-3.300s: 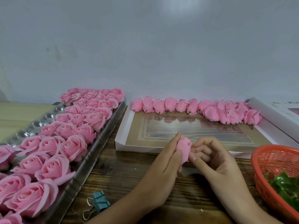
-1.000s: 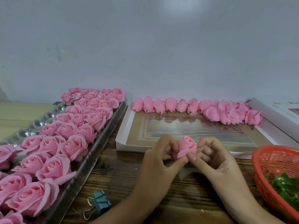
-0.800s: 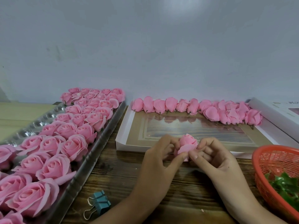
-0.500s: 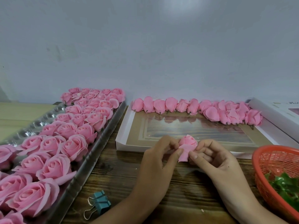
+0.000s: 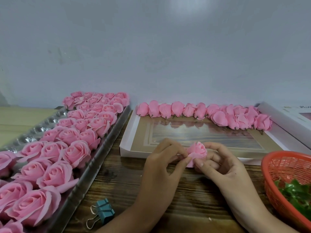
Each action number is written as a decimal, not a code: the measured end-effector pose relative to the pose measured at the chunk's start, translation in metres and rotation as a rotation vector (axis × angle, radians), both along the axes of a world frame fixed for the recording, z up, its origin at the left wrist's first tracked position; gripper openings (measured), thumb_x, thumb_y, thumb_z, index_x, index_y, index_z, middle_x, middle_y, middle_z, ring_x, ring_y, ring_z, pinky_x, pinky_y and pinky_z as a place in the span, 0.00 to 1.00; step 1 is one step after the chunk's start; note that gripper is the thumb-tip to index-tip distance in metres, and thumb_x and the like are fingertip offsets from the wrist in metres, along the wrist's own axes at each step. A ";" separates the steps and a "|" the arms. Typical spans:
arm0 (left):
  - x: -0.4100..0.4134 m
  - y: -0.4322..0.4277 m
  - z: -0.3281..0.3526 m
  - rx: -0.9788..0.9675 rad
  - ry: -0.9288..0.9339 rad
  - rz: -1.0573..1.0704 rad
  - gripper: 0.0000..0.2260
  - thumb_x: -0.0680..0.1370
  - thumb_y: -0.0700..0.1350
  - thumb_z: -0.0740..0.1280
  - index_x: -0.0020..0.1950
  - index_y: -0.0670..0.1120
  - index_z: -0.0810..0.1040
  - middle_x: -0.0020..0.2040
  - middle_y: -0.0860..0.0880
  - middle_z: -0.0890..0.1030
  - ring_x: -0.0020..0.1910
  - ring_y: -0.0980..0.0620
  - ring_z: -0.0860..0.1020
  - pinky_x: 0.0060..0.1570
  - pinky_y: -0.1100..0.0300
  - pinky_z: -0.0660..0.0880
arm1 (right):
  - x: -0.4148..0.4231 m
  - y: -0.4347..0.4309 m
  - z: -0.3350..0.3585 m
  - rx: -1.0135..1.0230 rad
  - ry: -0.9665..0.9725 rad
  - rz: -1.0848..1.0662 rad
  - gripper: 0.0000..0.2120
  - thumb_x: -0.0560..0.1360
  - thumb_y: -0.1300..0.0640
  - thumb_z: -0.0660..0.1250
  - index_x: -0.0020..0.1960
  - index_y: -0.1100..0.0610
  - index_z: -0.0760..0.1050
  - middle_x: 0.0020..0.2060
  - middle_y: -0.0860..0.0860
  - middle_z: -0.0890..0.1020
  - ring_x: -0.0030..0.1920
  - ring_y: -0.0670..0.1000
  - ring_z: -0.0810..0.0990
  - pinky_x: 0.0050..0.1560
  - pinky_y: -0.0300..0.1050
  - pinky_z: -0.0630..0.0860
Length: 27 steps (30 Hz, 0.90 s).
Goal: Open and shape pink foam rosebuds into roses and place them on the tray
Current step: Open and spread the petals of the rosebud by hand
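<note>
A pink foam rosebud [image 5: 197, 151], partly opened, sits between both hands above the wooden table. My left hand [image 5: 161, 163] pinches an outer petal at its lower left edge. My right hand [image 5: 220, 163] curls round the bud from the right and below, its thumb on the front petal. The clear plastic tray [image 5: 94, 162] on the left carries several shaped pink roses [image 5: 55, 172]. A row of closed rosebuds [image 5: 202, 111] lies along the far edge of a white box lid [image 5: 127, 143].
A red mesh basket [image 5: 279, 174] with green leaves [image 5: 297, 194] stands at the right edge. A teal binder clip [image 5: 102, 212] lies on the table near the tray's front corner. A grey wall rises close behind everything.
The closed bud has been turned upright and its petals spread. In the last second my left fingers pulled an outer petal down and outward while the right hand kept hold of the bud.
</note>
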<state>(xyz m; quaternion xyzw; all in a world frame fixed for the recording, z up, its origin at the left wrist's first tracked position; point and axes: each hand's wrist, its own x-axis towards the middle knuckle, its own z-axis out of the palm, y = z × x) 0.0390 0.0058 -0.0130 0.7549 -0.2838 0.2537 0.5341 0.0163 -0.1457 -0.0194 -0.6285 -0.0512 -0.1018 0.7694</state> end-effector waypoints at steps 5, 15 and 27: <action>0.000 0.001 0.000 -0.014 0.027 -0.007 0.03 0.72 0.37 0.71 0.41 0.43 0.79 0.41 0.54 0.79 0.45 0.55 0.79 0.46 0.63 0.78 | -0.001 0.000 0.000 -0.026 0.010 -0.005 0.17 0.65 0.58 0.73 0.53 0.54 0.82 0.45 0.64 0.84 0.45 0.57 0.80 0.50 0.42 0.79; 0.000 0.002 -0.002 -0.071 0.102 -0.055 0.07 0.72 0.36 0.71 0.41 0.47 0.77 0.42 0.53 0.78 0.45 0.53 0.80 0.47 0.66 0.77 | 0.000 -0.001 -0.001 -0.026 0.002 0.062 0.16 0.67 0.57 0.72 0.54 0.59 0.80 0.47 0.62 0.85 0.46 0.54 0.84 0.50 0.39 0.79; 0.002 0.003 -0.003 -0.143 0.232 -0.114 0.06 0.72 0.36 0.70 0.42 0.47 0.80 0.44 0.52 0.83 0.47 0.53 0.82 0.48 0.64 0.78 | -0.002 -0.001 0.000 -0.049 -0.021 0.091 0.10 0.67 0.59 0.72 0.49 0.54 0.81 0.39 0.59 0.86 0.39 0.47 0.84 0.42 0.34 0.78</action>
